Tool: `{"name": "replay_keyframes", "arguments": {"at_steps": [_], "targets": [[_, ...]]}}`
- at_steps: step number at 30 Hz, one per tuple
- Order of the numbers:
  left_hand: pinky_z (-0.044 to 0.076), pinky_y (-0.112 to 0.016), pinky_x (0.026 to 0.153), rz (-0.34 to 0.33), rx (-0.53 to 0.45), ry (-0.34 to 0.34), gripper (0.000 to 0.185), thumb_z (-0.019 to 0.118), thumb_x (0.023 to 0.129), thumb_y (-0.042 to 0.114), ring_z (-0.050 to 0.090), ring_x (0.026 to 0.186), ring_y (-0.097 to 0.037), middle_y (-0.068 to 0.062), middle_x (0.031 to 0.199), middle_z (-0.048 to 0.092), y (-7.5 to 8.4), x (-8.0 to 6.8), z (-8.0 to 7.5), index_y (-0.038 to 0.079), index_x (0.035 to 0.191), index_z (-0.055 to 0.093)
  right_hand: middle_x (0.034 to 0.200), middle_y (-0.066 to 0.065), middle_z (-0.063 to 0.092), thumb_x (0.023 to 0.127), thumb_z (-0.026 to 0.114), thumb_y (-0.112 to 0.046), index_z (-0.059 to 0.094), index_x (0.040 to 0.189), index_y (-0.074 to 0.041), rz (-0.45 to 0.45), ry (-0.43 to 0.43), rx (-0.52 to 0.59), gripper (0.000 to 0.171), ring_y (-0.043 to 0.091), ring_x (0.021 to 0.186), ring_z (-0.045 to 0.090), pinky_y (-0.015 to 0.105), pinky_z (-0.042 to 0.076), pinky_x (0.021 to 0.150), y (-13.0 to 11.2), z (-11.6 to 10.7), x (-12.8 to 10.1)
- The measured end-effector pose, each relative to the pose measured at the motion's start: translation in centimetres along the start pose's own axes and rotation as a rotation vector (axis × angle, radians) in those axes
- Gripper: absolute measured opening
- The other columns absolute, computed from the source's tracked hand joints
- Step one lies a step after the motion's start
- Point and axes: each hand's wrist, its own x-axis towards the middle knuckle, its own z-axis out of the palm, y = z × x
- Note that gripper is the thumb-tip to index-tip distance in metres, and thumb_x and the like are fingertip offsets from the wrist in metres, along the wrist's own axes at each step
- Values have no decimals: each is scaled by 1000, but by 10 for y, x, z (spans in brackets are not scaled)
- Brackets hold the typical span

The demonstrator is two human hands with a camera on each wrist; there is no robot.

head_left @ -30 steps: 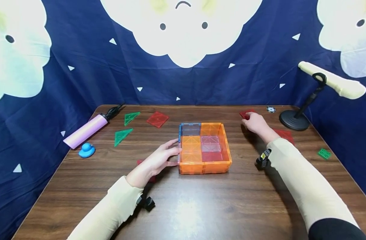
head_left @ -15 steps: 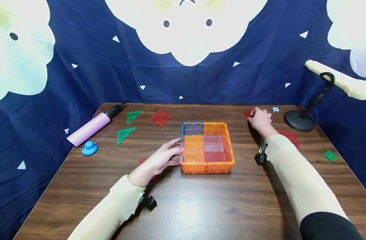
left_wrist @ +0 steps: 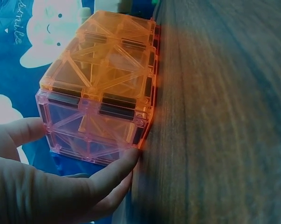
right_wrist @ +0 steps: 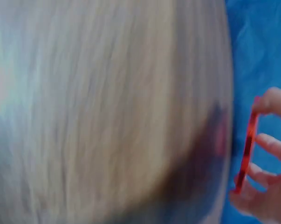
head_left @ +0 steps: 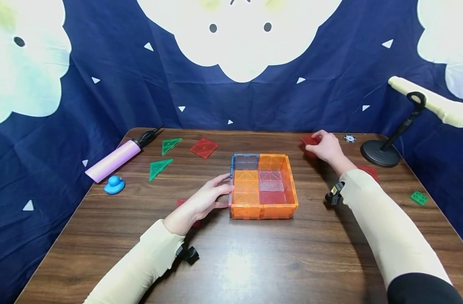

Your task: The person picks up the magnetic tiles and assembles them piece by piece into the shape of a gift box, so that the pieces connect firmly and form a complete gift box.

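An open box of orange magnetic tiles (head_left: 263, 185) stands mid-table, with one blue tile (head_left: 245, 161) at its far left. My left hand (head_left: 202, 202) rests on the table with straight fingers touching the box's left wall (left_wrist: 91, 126); the fingertips (left_wrist: 126, 161) meet its bottom edge. My right hand (head_left: 326, 146) is at the far right of the table and pinches a red square tile (head_left: 309, 140), lifted off the wood; in the blurred right wrist view the red tile (right_wrist: 246, 149) shows edge-on between the fingers (right_wrist: 270, 144).
Two green triangles (head_left: 160, 167) (head_left: 170, 145) and a red square (head_left: 204, 147) lie at the far left, by a pink cylinder (head_left: 113, 160) and blue duck (head_left: 114, 185). A black stand (head_left: 381, 153), another red tile (head_left: 369, 171), a small green tile (head_left: 419, 197) and a poker chip (head_left: 350, 138) sit right. A red tile (head_left: 180, 204) lies under my left hand.
My right hand has closed on the red square tile at the far right and raised it off the table. My left hand has stayed against the box.
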Motion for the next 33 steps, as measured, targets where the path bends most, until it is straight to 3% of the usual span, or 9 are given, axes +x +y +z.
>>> {"name": "replay_keyframes", "arguments": {"at_steps": [5, 8, 12, 16, 25, 33], "targets": [[41, -57, 107, 3, 14, 5, 65, 49, 102, 15, 41, 136, -39, -27, 149, 44, 1, -1, -2, 3, 161, 23, 125, 27, 63, 90, 73, -22, 59, 130, 1, -151, -44, 113, 48, 40, 112, 58, 52, 43, 97, -48, -1, -9], [42, -55, 107, 2, 22, 6, 65, 48, 102, 15, 41, 135, -38, -26, 149, 46, 1, -1, -2, 4, 161, 23, 119, 20, 67, 90, 75, -22, 61, 129, -5, -245, -81, 158, 46, 34, 103, 62, 48, 47, 90, -78, -1, -18], [41, -56, 107, -2, 21, 6, 65, 47, 102, 15, 41, 136, -38, -26, 149, 45, 1, -1, -3, 5, 161, 23, 112, 13, 69, 85, 79, -20, 64, 126, -9, -429, -166, 175, 45, 28, 92, 62, 43, 49, 80, -113, 2, -30], [40, -57, 108, -1, 16, 3, 66, 48, 101, 14, 41, 137, -38, -26, 150, 44, 0, -1, -3, 4, 161, 22, 119, 10, 66, 81, 82, -21, 65, 125, -10, -595, -270, 154, 49, 26, 98, 59, 42, 49, 83, -139, 10, -42], [39, -58, 109, 0, 11, -5, 65, 48, 102, 15, 39, 139, -40, -27, 152, 42, 1, -1, -2, 4, 161, 23, 128, 7, 61, 83, 81, -19, 65, 127, -9, -703, -402, 121, 47, 25, 119, 53, 43, 45, 100, -157, 34, -55], [38, -59, 109, 6, 5, -2, 65, 48, 102, 14, 40, 138, -39, -29, 149, 44, 0, -1, -2, 3, 161, 22, 134, 9, 59, 83, 81, -18, 64, 128, -8, -724, -415, 78, 49, 28, 123, 51, 47, 42, 105, -156, 39, -57]]}}
